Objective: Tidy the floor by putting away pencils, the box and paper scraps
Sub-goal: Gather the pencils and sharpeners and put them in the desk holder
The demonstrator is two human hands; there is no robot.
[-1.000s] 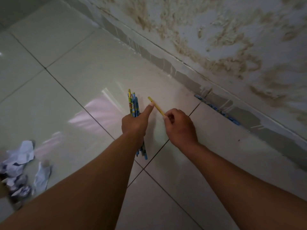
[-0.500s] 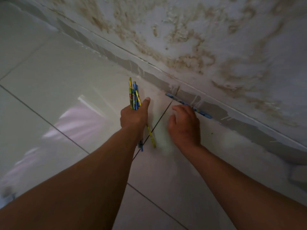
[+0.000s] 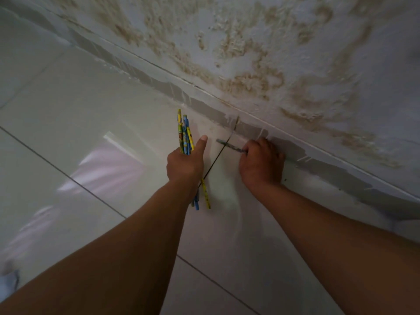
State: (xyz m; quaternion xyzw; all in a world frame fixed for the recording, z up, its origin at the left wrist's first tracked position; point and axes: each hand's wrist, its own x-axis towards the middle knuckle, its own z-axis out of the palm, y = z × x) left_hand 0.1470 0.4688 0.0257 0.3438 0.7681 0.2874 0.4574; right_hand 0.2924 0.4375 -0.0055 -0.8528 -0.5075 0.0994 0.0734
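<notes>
Pencil bundle in our left hand, single pencil under our right hand at the wall base

Our left hand gripped a bundle of pencils, patterned yellow and blue, fingers curled round it, thumb extended; the ends projected above and below the fist, over the glossy tiled floor. Our right hand lay with fingers curled on a bluish pencil, blurred, lying on the floor beside the grey skirting of the stained wall. Half a second earlier that pencil lay untouched along the skirting, beyond our straighter fingers; the bundle grip was unchanged
</notes>
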